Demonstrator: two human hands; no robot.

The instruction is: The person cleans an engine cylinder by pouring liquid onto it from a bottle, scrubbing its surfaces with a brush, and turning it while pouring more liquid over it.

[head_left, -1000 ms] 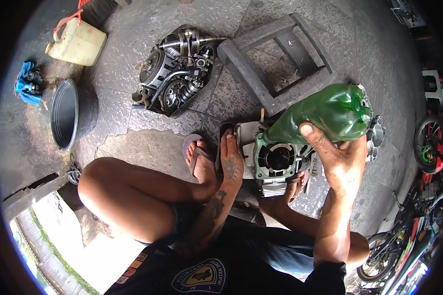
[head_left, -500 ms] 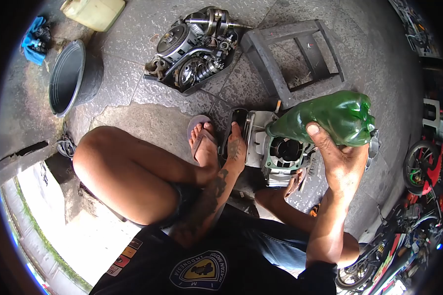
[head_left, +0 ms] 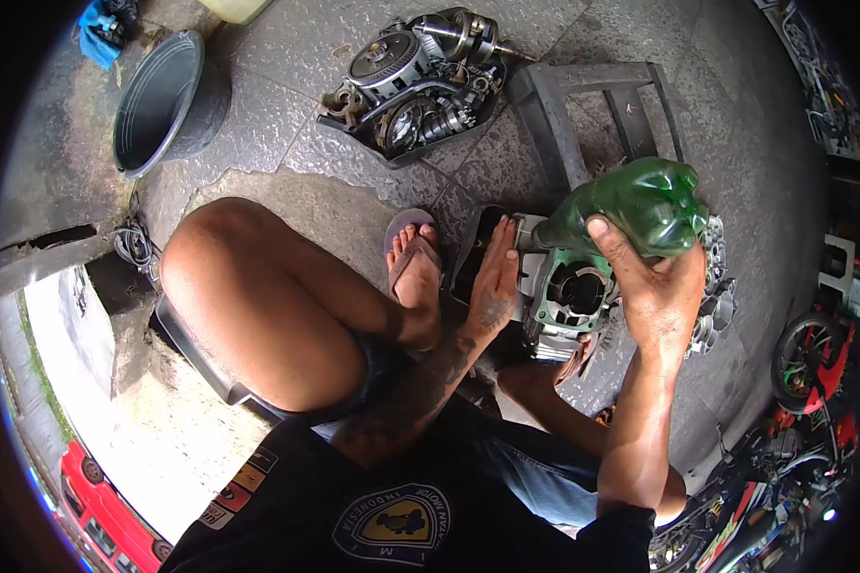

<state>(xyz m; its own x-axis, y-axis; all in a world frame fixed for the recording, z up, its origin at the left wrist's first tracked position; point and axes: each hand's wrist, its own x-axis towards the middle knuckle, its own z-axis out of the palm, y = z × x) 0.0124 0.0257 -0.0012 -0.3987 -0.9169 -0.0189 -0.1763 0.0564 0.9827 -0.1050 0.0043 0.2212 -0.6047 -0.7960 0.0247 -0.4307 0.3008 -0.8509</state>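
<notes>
My right hand (head_left: 661,294) is wrapped around a green plastic bottle (head_left: 631,205), thumb on the near side. The bottle is tilted, its neck pointing down to the left at the metal engine part. Beneath it is an engine cylinder block (head_left: 551,310) with a green gasket face around a dark round bore. My left hand (head_left: 493,291) has its fingers stretched out, lying against the left side of the metal engine part. Beyond those fingers sits a dark container (head_left: 465,250). The bottle's mouth is hard to make out.
A black tray (head_left: 392,160) of gears and shafts lies ahead, beside a grey stool-like frame (head_left: 548,129). A dark bucket (head_left: 186,105) stands at the left. Metal parts (head_left: 714,306) lie to the right of the engine block; motorcycles (head_left: 803,411) are at the far right.
My left hand has shifted from the dark container's edge onto the metal engine part, fingers straightened. The bottle is still in my right hand. The whole view has shifted slightly.
</notes>
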